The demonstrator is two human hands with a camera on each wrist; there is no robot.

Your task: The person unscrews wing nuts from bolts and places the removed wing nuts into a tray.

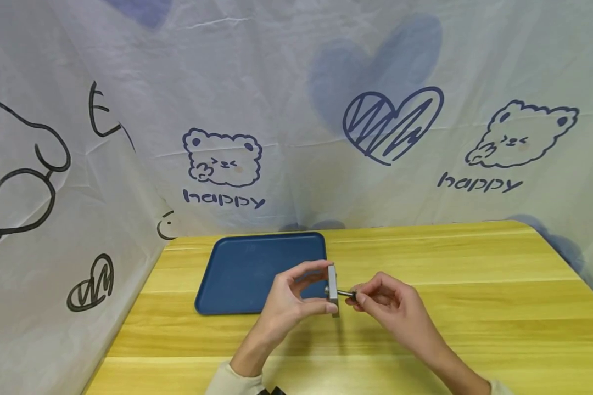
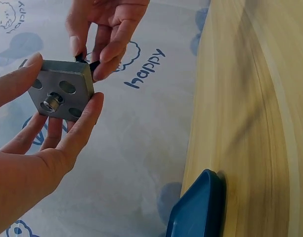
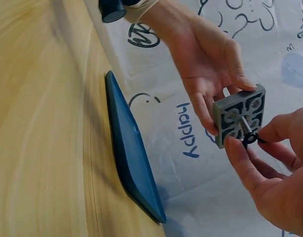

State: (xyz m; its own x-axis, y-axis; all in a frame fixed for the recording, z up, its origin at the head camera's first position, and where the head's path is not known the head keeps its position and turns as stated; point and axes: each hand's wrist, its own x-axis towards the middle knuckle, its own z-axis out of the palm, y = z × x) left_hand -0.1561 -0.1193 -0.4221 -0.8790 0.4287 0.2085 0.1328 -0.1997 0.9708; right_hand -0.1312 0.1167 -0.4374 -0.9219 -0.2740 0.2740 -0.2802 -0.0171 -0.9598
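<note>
My left hand (image 1: 289,302) holds a grey square block (image 1: 333,291) upright by its edges, thumb on one edge and fingers on the opposite one. Round holes show on its flat face in the left wrist view; the other face, in the right wrist view, is ribbed with hollow recesses. Through the middle runs a metal bolt (image 3: 245,123), whose shiny head (image 2: 52,102) stands out on the flat side. At the bolt's far end, clear of the block, my right hand (image 1: 397,310) pinches a small black wing nut (image 3: 245,141) between thumb and fingers. The fingertips partly hide it.
A dark blue tray (image 1: 247,274) lies on the yellow wood-grain table (image 1: 449,269), behind and left of the hands. White cloth (image 1: 296,181) printed with bears and hearts hangs along the back and left side.
</note>
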